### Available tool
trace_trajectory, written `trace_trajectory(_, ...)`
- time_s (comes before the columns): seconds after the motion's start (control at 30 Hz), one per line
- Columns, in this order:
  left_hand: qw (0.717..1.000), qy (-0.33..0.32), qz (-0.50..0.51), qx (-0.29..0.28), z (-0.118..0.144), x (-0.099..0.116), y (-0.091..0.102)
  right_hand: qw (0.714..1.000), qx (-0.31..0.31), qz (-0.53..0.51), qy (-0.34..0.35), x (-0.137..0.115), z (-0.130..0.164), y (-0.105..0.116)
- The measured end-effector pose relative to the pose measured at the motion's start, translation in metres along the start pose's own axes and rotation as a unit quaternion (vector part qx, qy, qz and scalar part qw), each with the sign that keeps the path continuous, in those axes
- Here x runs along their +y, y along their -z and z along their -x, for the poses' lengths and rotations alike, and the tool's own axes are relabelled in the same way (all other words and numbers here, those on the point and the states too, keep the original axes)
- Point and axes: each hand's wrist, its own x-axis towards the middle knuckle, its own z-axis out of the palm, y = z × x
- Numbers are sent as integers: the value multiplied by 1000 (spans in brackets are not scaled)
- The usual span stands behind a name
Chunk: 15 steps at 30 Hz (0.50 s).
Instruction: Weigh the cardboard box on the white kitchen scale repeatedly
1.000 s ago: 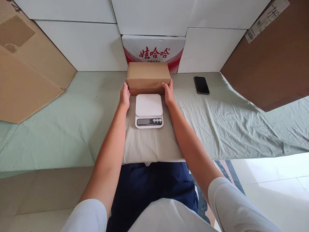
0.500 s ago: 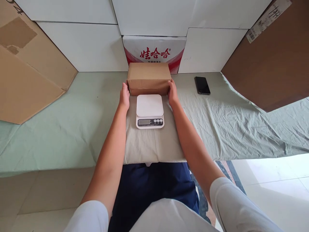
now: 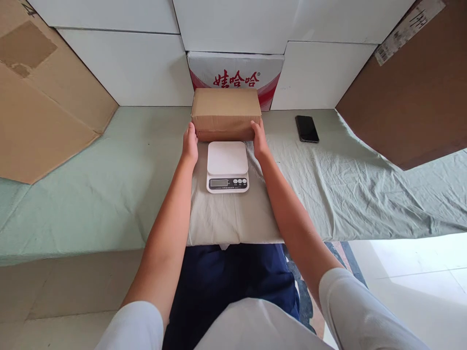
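Between my two hands is a closed brown cardboard box (image 3: 226, 103), gripped at its left and right ends. My left hand (image 3: 190, 142) presses on the left end, thumb up along the near corner. On the opposite end, my right hand (image 3: 259, 139) has its thumb over the near face; the other fingers of both hands are mostly hidden by the box. Directly in front of the box lies a white digital kitchen scale (image 3: 227, 158), its display and buttons facing me and its plate bare. The box seems slightly raised; its underside is hidden.
A black phone (image 3: 307, 129) lies right of the box on the green cloth (image 3: 109, 194) covering the table. Behind stands a white and red printed carton (image 3: 273, 73) against white panels. Large cardboard sheets (image 3: 47, 112) (image 3: 412, 92) flank the table left and right.
The box has risen slightly in my hands and now covers more of the printed carton's lettering. The scale and phone stay in place; the view has shifted a little.
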Motion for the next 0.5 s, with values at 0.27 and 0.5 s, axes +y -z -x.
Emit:
trace_trajectory(0.27,999,-44,-6,-10,14,47,-1,997,-35,22,60,-36,6,-2)
trace_trajectory(0.5,996,-82,-14,-28,103,96,1,992,-84,41,84,-59,72,10)
